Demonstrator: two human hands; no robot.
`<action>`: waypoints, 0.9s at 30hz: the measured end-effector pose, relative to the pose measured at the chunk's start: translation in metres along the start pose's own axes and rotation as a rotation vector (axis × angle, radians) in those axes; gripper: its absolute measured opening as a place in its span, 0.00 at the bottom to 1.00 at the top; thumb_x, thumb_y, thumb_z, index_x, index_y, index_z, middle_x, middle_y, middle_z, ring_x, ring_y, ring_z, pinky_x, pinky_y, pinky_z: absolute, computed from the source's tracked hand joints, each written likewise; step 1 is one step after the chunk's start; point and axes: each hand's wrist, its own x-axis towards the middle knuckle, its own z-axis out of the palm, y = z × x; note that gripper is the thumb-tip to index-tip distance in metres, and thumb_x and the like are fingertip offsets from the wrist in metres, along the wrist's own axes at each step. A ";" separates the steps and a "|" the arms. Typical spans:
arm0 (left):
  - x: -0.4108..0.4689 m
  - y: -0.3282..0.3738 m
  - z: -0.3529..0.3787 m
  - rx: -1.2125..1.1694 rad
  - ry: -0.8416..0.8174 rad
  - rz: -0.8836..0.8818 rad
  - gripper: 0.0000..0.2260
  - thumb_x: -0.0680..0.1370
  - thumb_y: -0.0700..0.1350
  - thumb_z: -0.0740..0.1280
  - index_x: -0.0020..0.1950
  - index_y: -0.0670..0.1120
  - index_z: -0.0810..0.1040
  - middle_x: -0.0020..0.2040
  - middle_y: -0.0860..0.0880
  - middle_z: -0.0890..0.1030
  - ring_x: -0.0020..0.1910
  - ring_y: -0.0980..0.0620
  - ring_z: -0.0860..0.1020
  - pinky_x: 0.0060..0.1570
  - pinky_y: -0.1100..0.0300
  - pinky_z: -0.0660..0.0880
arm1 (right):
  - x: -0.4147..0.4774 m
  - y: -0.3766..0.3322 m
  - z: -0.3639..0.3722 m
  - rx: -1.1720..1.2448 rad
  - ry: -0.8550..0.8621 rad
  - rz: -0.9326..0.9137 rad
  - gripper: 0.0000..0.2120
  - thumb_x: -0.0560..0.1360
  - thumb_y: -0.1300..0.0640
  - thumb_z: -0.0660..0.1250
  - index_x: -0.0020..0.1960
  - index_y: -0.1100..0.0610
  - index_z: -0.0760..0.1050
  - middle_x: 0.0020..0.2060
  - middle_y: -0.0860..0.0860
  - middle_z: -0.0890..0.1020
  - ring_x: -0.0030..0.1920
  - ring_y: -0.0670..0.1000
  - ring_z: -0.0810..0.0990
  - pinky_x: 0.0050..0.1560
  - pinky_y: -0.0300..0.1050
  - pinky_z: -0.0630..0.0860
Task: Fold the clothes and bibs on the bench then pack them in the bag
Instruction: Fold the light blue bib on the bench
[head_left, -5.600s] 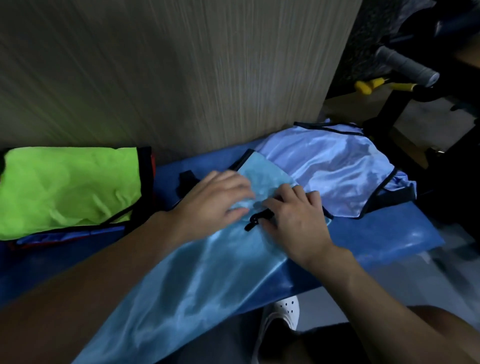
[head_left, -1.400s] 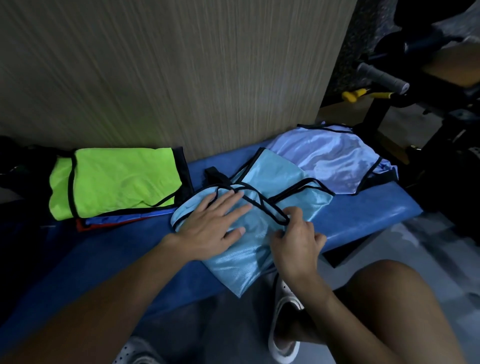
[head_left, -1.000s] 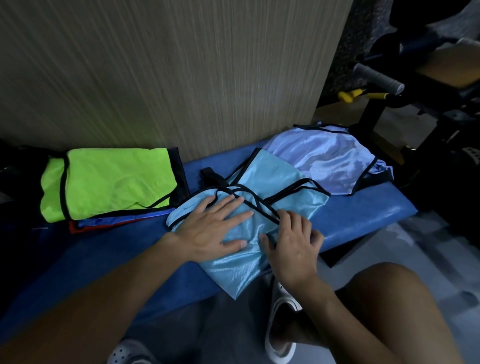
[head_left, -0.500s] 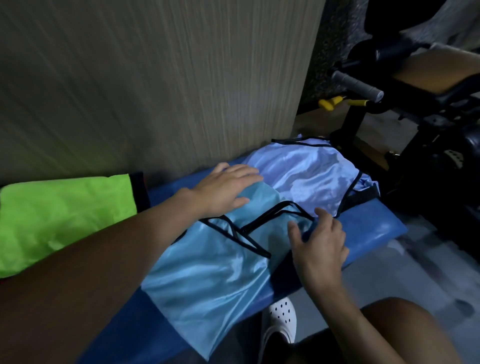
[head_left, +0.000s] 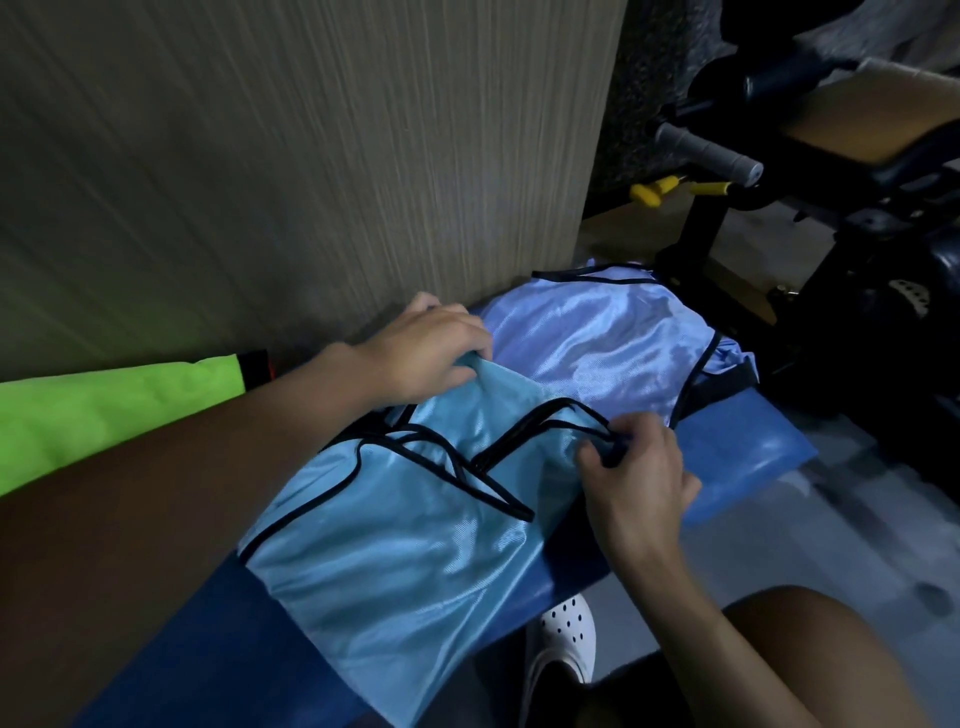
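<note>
Wood-grain panelling (head_left: 311, 156) backs a blue padded desk (head_left: 743, 447), with a black gym machine (head_left: 779, 182) to the right. A light blue bib (head_left: 415, 545) lies across the middle of the desk. Its long axis runs from the near edge toward the wall, leaning a little right. The black-trimmed strap end points away, and the plain hem hangs over the near edge above a white shoe (head_left: 563, 639). A pale violet bib (head_left: 597, 343) lies spread just beyond it at the right end, and a green bib (head_left: 104, 410) lies to the left.

The left hand (head_left: 421, 353) has its fingers curled and pinches the blue bib's far corner. The right hand (head_left: 634, 483) is curled round the black trim at the bib's right edge. Half a second ago the left fingers lay straight on the cloth and the right hand hovered open by the trim. Now both grip, and the far corner is lifted into a peak.
</note>
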 end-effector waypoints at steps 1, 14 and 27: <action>-0.004 0.000 -0.002 -0.024 0.004 -0.013 0.05 0.76 0.44 0.69 0.51 0.52 0.80 0.46 0.61 0.75 0.53 0.57 0.74 0.63 0.53 0.60 | 0.000 0.000 0.001 0.021 -0.012 0.021 0.11 0.74 0.52 0.69 0.52 0.49 0.69 0.48 0.46 0.76 0.52 0.50 0.73 0.53 0.43 0.53; -0.086 0.004 -0.032 -0.037 0.239 -0.003 0.03 0.74 0.43 0.69 0.45 0.50 0.80 0.41 0.62 0.74 0.44 0.61 0.71 0.54 0.60 0.60 | -0.046 -0.023 -0.020 0.272 -0.247 -0.330 0.12 0.72 0.60 0.66 0.46 0.41 0.75 0.43 0.46 0.81 0.44 0.50 0.78 0.41 0.43 0.74; -0.248 0.028 0.012 0.111 0.110 -0.036 0.07 0.72 0.40 0.72 0.47 0.50 0.78 0.47 0.55 0.78 0.51 0.50 0.76 0.55 0.53 0.65 | -0.142 -0.015 0.004 -0.018 -0.550 -0.896 0.12 0.64 0.56 0.62 0.46 0.45 0.71 0.45 0.38 0.77 0.49 0.44 0.75 0.53 0.42 0.64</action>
